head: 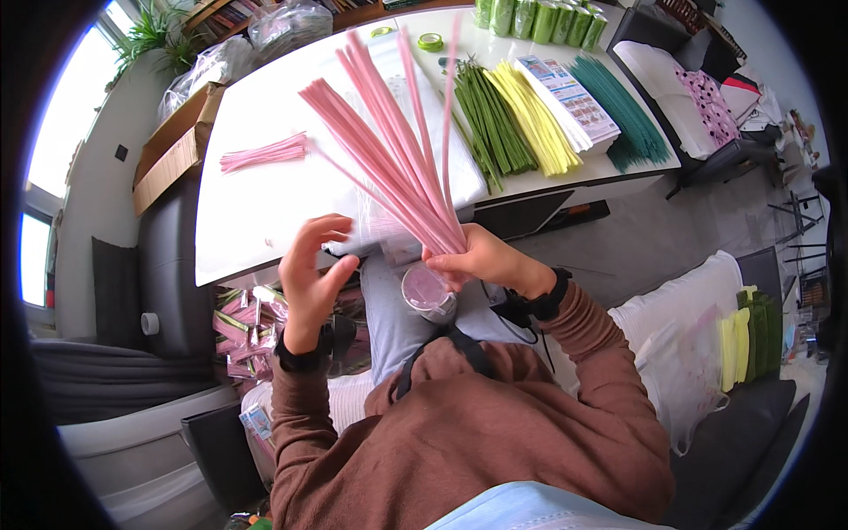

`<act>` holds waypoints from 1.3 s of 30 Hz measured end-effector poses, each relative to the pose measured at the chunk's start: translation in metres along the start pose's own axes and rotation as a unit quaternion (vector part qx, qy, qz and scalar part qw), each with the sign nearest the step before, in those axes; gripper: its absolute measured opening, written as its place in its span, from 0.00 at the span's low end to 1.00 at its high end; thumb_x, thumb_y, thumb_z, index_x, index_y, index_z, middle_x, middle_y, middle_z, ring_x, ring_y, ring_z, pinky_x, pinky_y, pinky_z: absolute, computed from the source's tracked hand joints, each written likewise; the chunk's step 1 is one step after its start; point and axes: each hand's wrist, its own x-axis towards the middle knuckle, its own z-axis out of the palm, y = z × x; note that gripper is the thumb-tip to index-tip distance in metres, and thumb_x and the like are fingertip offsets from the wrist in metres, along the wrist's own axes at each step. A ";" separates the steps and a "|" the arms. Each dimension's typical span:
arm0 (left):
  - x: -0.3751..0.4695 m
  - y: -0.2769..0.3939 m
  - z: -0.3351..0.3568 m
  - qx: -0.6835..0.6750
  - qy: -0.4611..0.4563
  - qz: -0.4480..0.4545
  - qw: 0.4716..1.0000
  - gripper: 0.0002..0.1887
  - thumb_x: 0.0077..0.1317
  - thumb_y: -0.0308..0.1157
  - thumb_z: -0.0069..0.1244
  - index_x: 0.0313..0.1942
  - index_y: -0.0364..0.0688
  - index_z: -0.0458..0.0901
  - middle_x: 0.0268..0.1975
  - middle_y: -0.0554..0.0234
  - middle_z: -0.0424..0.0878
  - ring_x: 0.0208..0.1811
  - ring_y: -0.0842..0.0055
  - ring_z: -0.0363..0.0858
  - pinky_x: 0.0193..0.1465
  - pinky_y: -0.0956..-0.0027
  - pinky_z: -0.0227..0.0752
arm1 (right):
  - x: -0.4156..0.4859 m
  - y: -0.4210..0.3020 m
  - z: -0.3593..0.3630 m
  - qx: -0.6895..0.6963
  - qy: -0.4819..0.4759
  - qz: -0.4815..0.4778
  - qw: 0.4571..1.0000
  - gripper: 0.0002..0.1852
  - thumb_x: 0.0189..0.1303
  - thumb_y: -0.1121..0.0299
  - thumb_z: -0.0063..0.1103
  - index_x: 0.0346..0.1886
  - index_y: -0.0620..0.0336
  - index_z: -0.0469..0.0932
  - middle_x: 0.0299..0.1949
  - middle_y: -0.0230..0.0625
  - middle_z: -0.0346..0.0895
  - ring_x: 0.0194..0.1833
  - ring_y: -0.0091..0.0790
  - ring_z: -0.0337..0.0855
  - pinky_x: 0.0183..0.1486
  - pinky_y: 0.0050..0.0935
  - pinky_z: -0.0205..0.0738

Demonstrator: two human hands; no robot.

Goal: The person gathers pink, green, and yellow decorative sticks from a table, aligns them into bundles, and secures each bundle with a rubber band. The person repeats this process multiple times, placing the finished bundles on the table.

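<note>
A fanned bunch of long pink pipe cleaners is gripped at its lower end by my right hand, above my lap. Its upper ends spread over the white table. My left hand is raised to the left of the bunch, fingers apart and holding nothing. A clear round tub with something pink inside sits between my thighs, just below my right hand. On the table's left part lies a small bundle of shorter pink stems. Clear plastic bags lie flat beneath the bunch.
To the right lie dark green stems, yellow stems, a stack of printed cards and teal stems. Green tape rolls and wrapped green rolls stand farther back. Packed pink bundles lie below the table at left.
</note>
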 end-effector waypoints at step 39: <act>0.005 -0.054 0.041 -0.481 0.104 -0.254 0.832 0.13 0.63 0.27 0.48 0.46 0.32 0.68 0.28 0.62 0.73 0.30 0.75 0.74 0.39 0.69 0.70 | 0.132 0.024 -0.187 -0.638 0.420 0.059 0.643 0.13 0.48 0.65 0.62 0.30 0.67 0.80 0.34 0.54 0.80 0.38 0.55 0.81 0.40 0.45 0.76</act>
